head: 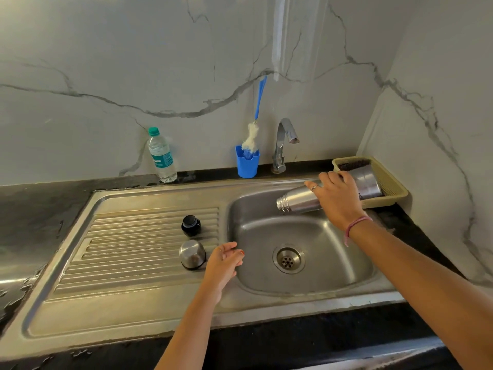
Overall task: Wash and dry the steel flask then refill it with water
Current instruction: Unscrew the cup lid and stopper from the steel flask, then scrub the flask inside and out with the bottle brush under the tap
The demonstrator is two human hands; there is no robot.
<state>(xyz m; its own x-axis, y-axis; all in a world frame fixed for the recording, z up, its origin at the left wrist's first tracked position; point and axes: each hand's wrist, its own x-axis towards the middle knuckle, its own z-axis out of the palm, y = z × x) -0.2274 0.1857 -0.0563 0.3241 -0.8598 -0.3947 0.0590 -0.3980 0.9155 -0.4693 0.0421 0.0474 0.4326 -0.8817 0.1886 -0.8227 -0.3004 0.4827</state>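
Fingers [333, 180] grip flask [298, 200] | steel, uncapped, tilted mouth-left over sink [306, 284]

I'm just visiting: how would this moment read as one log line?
right hand: grips steel flask, tipped over sink | left hand: open, empty | caps: off, on drainboard
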